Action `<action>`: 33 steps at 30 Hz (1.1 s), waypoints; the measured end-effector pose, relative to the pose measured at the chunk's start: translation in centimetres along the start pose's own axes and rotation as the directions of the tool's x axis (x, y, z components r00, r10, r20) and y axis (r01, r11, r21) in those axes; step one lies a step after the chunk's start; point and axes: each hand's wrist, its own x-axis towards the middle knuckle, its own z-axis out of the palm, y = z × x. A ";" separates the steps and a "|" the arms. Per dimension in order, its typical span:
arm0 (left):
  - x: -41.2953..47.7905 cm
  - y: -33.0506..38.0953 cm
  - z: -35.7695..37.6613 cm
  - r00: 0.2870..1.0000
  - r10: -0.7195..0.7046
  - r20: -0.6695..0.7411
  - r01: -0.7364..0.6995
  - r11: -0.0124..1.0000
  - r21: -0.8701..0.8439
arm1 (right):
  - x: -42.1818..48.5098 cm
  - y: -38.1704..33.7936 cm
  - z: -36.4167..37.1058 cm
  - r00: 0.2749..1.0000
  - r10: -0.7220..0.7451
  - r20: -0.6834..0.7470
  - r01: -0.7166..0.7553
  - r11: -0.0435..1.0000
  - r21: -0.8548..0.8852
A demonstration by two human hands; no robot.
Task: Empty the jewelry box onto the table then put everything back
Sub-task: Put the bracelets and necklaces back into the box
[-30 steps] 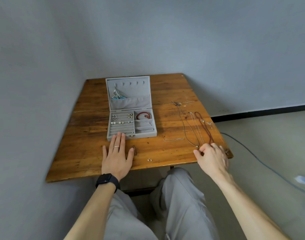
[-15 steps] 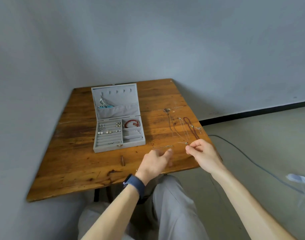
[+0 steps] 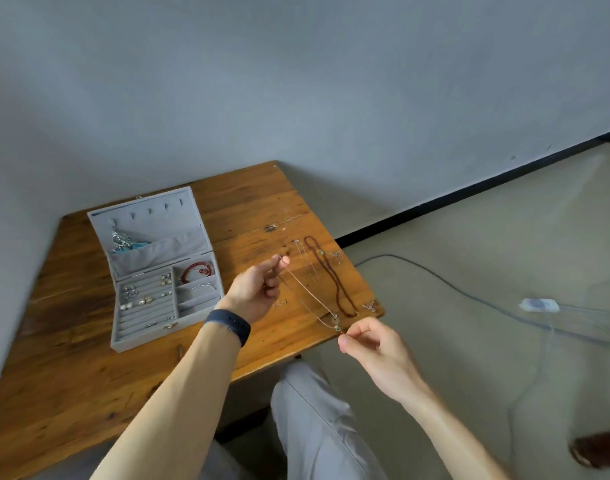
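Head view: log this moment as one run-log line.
left hand: pinches thin necklace | right hand: pinches its pendant end | jewelry box: open on table

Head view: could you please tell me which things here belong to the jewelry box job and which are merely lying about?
Part of the job:
- jewelry box, open on the table
- silver necklace, pinched between left hand and right hand
- dark red necklace and thin chain on the table
- red bracelet in the box

Lying about:
- dark cable on the floor
- white block on the floor
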 end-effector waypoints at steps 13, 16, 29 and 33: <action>-3.0 11.5 -10.8 0.957 0.227 -0.178 -0.193 0.962 0.193 | 2.3 -1.0 4.3 0.989 -0.091 0.116 0.101 0.991 -0.085; -4.6 13.2 -13.4 0.895 0.324 -0.308 -0.211 0.913 0.349 | 4.3 -3.0 6.2 0.981 -0.133 0.139 0.153 0.978 -0.145; -10.7 13.9 -21.7 0.585 0.684 -0.436 -0.394 0.709 0.585 | 14.3 -10.2 14.6 0.925 -0.339 0.173 0.380 0.798 -0.468; -10.6 17.2 -21.8 0.488 0.737 -0.468 -0.467 0.673 0.574 | 18.6 -13.5 18.4 0.868 -0.444 0.220 0.492 0.713 -0.500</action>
